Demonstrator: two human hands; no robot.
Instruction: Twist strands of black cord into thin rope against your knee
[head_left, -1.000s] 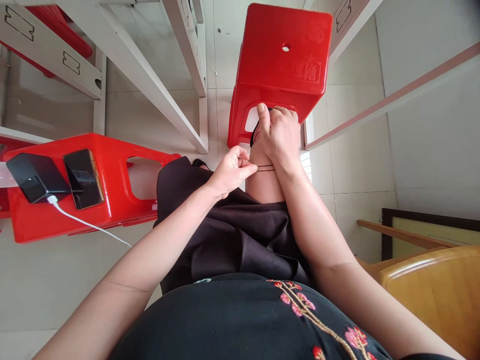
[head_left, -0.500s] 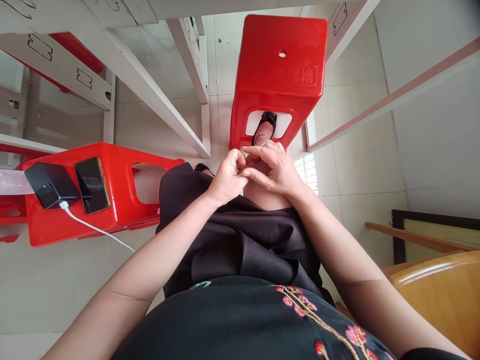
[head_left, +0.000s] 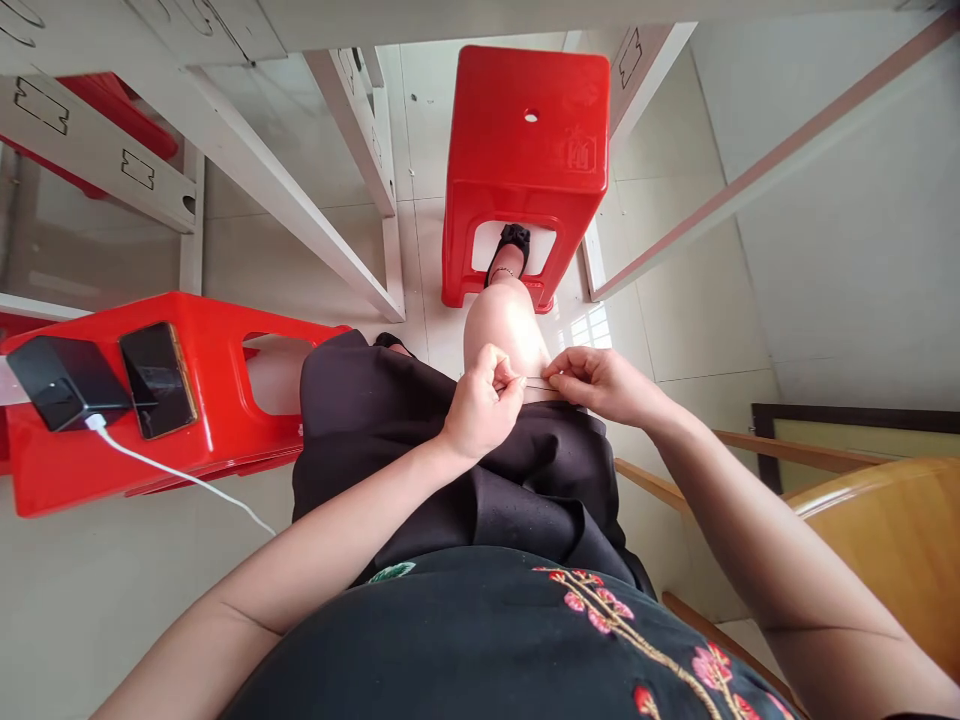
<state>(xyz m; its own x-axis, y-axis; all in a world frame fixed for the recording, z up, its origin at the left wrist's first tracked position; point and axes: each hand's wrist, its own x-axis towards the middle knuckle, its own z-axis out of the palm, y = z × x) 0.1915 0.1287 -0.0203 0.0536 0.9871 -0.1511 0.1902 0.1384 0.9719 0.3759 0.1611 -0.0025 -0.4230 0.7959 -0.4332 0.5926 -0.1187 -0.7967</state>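
Left hand: The left hand (head_left: 480, 405) is clenched, pinching a thin cord (head_left: 534, 383) between thumb and fingers, just above a black skirt (head_left: 457, 490).

Right hand: The right hand (head_left: 604, 385) is reaching in from the right, its fingertips (head_left: 551, 372) grasping the cord's other stretch.

Cord: It is running taut between the two hands, across the bare leg (head_left: 506, 335) near the skirt's hem, apparently lifted just clear of the skin.

Around: A red plastic stool (head_left: 525, 110) is standing ahead, with a foot in a black shoe (head_left: 514, 240) showing through its side opening. A second red stool (head_left: 210, 350) is carrying a black power block (head_left: 64, 385) with a white cable (head_left: 172, 475), and a smartphone (head_left: 157, 380).

Writing: An embossed mark (head_left: 581, 150) is showing on the first stool, too small to read.
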